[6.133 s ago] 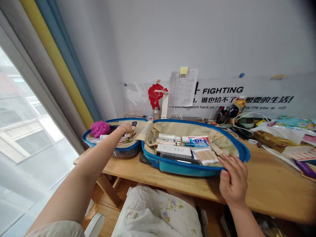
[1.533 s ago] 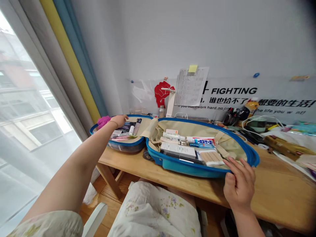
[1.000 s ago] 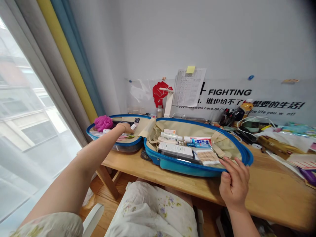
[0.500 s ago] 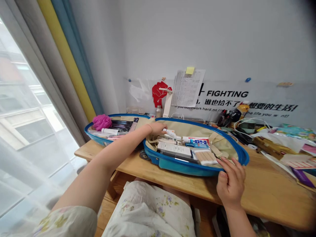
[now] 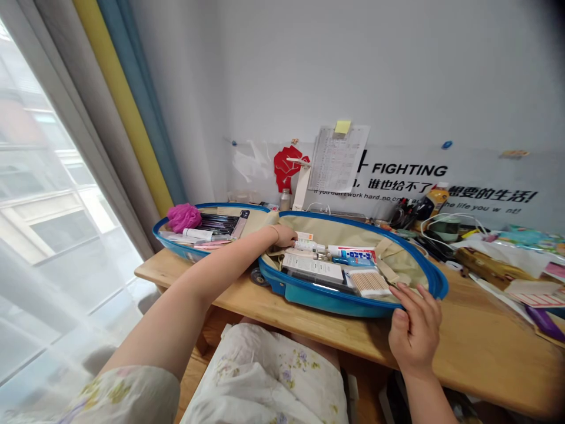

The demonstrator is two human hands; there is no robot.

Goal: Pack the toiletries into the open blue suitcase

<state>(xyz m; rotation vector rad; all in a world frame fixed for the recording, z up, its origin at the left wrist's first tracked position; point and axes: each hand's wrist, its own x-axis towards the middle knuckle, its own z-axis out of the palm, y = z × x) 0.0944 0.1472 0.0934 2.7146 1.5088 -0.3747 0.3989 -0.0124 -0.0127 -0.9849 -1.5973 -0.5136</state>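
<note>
An open blue suitcase [image 5: 339, 305] with a beige lining lies on the wooden desk. My left hand [image 5: 286, 235] reaches into its right half, fingers curled at the end of a white tube [image 5: 308, 245]; the fingertips are partly hidden. My right hand [image 5: 415, 327] rests on the front right rim with its fingers stretched out and thumb apart. Beside those fingers lies a pack of cotton swabs [image 5: 369, 283]. A white box [image 5: 314, 268], a toothpaste box [image 5: 353, 253] and a blue tube [image 5: 352, 261] fill the middle of this half.
The suitcase's left half holds a pink bath puff [image 5: 184, 218], a bundle of dark pens [image 5: 218, 223] and a white tube [image 5: 197, 234]. A small bottle [image 5: 285, 200] and a white lamp [image 5: 301, 187] stand behind. Clutter with a brown pouch [image 5: 489, 263] covers the desk's right side.
My left hand has lowered slightly with the white tube, which now lies among the items in the suitcase. My right hand stays on the rim. The view has shifted a little.
</note>
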